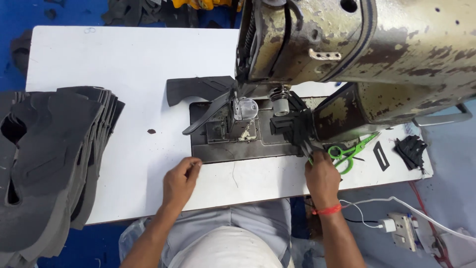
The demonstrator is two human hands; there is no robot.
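The left hand is resting on the white tabletop at the 7 o'clock corner of the metal bed plate, fingertips pressed together in a pinch on something too small to identify. The right hand is reaching toward 12 o'clock, fingers closed around a dark slender tool whose tip is touching a small black cut piece. That piece is sitting at the 3 o'clock side of the bed plate, just beside the worn sewing machine. Green-handled scissors are lying at 2 o'clock from the right hand, nearly touching it. A dark shaped panel is lying at 11 o'clock from the presser foot. A stack of grey cut panels is sitting at 9 o'clock, well apart from both hands.
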